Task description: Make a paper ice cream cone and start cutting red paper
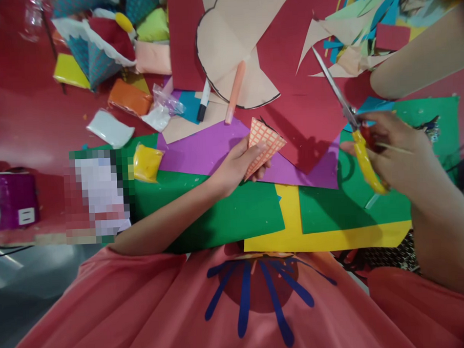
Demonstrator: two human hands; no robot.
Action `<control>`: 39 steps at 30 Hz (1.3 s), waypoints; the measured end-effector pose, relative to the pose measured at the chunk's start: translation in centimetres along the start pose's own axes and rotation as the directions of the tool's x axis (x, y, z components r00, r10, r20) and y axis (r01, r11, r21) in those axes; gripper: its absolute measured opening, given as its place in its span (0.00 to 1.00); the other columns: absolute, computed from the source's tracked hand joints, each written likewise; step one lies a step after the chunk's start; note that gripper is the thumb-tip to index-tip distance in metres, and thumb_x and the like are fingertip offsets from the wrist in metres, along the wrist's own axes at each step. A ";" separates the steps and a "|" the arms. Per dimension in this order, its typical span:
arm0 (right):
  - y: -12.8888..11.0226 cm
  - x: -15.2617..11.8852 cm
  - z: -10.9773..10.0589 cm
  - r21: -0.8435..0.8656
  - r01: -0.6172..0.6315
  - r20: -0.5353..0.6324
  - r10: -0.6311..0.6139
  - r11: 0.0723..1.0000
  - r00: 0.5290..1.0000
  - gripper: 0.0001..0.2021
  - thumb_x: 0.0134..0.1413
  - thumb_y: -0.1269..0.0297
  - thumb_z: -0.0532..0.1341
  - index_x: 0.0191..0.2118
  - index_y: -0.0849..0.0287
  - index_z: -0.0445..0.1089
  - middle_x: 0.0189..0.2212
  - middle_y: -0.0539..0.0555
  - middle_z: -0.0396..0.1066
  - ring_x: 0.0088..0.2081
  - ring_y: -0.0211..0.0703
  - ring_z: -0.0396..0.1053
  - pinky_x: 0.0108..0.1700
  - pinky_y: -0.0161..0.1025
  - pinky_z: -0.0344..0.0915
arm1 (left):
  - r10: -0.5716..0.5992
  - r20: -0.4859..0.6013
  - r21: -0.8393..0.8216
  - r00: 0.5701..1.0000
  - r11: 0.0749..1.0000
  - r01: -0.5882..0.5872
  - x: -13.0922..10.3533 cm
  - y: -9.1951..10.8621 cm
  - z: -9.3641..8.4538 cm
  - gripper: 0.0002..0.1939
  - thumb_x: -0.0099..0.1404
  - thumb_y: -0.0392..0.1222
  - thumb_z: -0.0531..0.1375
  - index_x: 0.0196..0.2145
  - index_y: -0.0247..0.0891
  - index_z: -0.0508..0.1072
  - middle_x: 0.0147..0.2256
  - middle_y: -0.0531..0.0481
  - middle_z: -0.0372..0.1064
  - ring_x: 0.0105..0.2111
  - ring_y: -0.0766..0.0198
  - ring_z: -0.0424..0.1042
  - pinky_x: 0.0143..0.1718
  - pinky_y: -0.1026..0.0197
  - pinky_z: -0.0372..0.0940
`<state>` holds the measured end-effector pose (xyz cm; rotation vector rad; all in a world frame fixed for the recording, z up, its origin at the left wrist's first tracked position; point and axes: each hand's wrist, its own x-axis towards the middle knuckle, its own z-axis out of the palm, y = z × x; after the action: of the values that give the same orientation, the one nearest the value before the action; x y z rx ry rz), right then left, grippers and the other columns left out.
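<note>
Between the thumb and fingers of my left hand is a small paper cone with an orange grid pattern, its wide end pointing up and right. My right hand grips scissors with yellow handles; the long blades point up and left, away from the cone. A thin pale stick also pokes out from the right hand's fingers. Beyond the left hand lie an orange marker and a white marker with a black cap. The orange one rests partly on a beige paper cutout with a black outline.
Coloured sheets cover the table: red, purple, green and yellow. Paper scraps pile up at the upper right, beside a beige roll. At left are clay packets and blue patterned cones.
</note>
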<state>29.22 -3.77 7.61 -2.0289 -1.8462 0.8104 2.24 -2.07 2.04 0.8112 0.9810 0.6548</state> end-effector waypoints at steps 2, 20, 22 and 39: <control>0.1 2.3 -0.1 -0.228 0.029 -0.066 -0.045 0.973 0.997 0.25 0.54 0.57 0.64 0.57 0.58 0.66 0.42 0.60 0.73 0.40 0.46 0.71 0.41 0.43 0.61 | 0.012 -0.007 -0.063 1.000 0.998 -0.012 0.1 -0.1 0.1 0.09 0.68 0.44 0.55 0.36 0.36 0.62 0.26 0.56 0.70 0.20 0.74 0.69 0.22 0.72 0.63; -7.3 5.4 5.7 0.359 0.310 0.163 -0.386 0.881 0.908 0.12 0.58 0.57 0.61 0.33 0.61 0.75 0.30 0.53 0.75 0.30 0.38 0.70 0.34 0.37 0.64 | -0.029 0.164 -0.083 0.986 0.996 0.043 0.3 -0.4 -0.1 0.17 0.53 0.49 0.62 0.35 0.36 0.65 0.25 0.53 0.71 0.17 0.72 0.67 0.13 0.70 0.53; -7.4 5.8 7.2 0.437 0.242 0.170 -0.344 0.866 0.924 0.09 0.56 0.62 0.64 0.28 0.59 0.72 0.24 0.49 0.73 0.25 0.34 0.66 0.28 0.35 0.61 | -0.057 0.164 -0.073 0.985 0.995 0.070 0.2 -0.2 -0.1 0.16 0.53 0.48 0.61 0.34 0.37 0.63 0.23 0.56 0.68 0.15 0.74 0.62 0.11 0.71 0.47; -5.2 2.4 7.6 0.535 0.338 0.030 -0.417 0.774 0.908 0.08 0.59 0.62 0.61 0.41 0.57 0.75 0.26 0.47 0.71 0.24 0.32 0.64 0.26 0.33 0.60 | -0.081 0.164 0.057 0.983 0.996 0.072 0.2 -0.5 -0.5 0.13 0.58 0.48 0.63 0.25 0.36 0.66 0.13 0.60 0.57 0.09 0.77 0.53 0.09 0.73 0.46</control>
<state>20.67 -1.89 3.91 -1.2360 -1.7686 1.2000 1.94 -2.02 1.38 0.8547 0.8756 0.4897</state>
